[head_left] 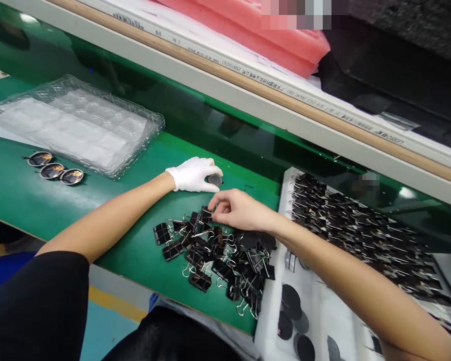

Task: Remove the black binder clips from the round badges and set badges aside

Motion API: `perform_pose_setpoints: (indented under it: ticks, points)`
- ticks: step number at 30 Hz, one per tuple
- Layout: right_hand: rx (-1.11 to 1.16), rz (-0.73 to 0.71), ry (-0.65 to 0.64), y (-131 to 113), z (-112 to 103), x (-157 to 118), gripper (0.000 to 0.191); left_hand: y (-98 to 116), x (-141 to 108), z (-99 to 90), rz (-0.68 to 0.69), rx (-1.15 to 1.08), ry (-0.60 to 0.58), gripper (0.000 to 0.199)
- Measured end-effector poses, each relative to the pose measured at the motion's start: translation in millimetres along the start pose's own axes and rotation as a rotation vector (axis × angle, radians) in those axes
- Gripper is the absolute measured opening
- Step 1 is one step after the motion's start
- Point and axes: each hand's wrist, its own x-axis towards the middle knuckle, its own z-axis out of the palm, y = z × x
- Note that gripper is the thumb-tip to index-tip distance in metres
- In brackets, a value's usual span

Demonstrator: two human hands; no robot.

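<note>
My left hand point(195, 174), in a white glove, has thumb and fingers closed round the edge of a small round dark-grey piece with a rim point(215, 179), near the green table's back. My bare right hand point(240, 209) is just nearer to me, its fingers curled in a pinch. At its fingertips is a black binder clip point(206, 214) on the far edge of the pile; whether it is lifted cannot be told. Below lies the heap of black binder clips point(214, 250) with silver wire handles, partly hidden by my right hand and forearm.
Three round rimmed pieces with shiny dark faces point(52, 171) lie at left, before a clear plastic tray point(135, 145). At right, a white foam tray point(270, 311) holds rows of binder clips point(353, 225) and dark discs point(291, 301). A pale ledge point(210, 75) crosses behind.
</note>
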Motion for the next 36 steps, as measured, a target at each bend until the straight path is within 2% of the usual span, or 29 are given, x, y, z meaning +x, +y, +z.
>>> perform_pose_setpoints:
  ticks: [4, 7, 10, 14, 16, 18, 21, 23, 26, 29, 36]
  points:
    - [0.249, 0.104, 0.156, 1, -39, -3, 0.017, 3, -1, 0.9, -0.043, 0.033, 0.048, 0.047]
    - [0.223, 0.133, 0.286, 21, -73, 4, 0.012, 4, 0, 0.4, -0.078, 0.033, 0.066, 0.053]
    - [0.176, 0.181, 0.353, 46, -88, 15, 0.009, 0, -1, -2.6, -0.069, 0.008, 0.021, 0.061]
    - [0.151, 0.147, 0.263, 63, -82, 24, 0.003, -7, -1, -5.2, -0.019, -0.027, -0.061, 0.059]
    - [0.068, 0.120, 0.275, 62, -78, 28, 0.008, -6, 1, -4.2, -0.014, 0.009, -0.068, 0.056]
    - [-0.025, 0.087, 0.411, 59, -74, 36, 0.023, -2, 2, -2.4, -0.024, 0.059, -0.048, 0.057]
    - [-0.144, 0.058, 0.695, 52, -67, 56, 0.041, 6, 5, -0.6, -0.034, 0.123, -0.028, 0.056]
    - [-0.243, 0.092, 0.775, 48, -58, 70, 0.045, 11, 6, -1.0, -0.039, 0.155, -0.033, 0.054]
    - [-0.333, 0.152, 0.765, 47, -44, 86, 0.049, 18, 6, -2.2, -0.040, 0.194, -0.041, 0.053]
    - [-0.310, 0.165, 0.762, 55, -36, 92, 0.052, 23, 6, -2.4, -0.031, 0.200, -0.041, 0.053]
    - [-0.206, 0.238, 0.764, 80, -37, 94, 0.058, 36, 7, 0.4, -0.043, 0.184, -0.056, 0.053]
